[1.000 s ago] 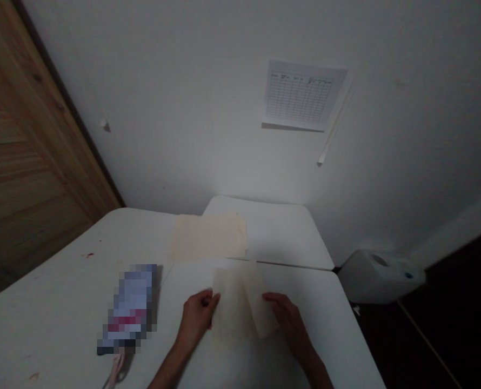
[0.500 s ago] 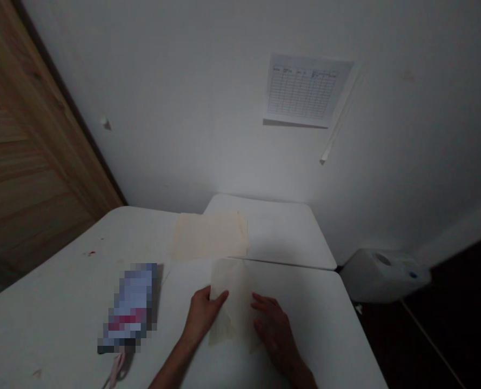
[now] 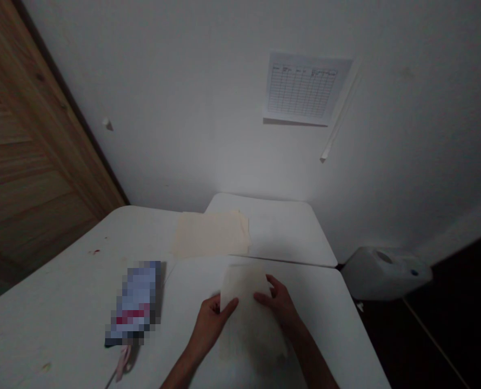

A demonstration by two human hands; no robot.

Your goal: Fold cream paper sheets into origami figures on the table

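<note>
A folded sheet of pale cream paper lies on the white table right in front of me. My left hand pinches its left edge, thumb on top of the sheet. At the sheet's upper right edge my right hand grips it with curled fingers. A stack of cream paper sheets rests farther back on the table, apart from both hands.
A blurred-out flat object with a pink cord lies on the table to the left. A second white table stands against the wall. A wooden door is on the left, a printed chart hangs on the wall, and a white container sits on the floor at right.
The open flap of the sheet has been folded over and now lies flat. Both hands have shifted slightly right and taken hold of its edges.
</note>
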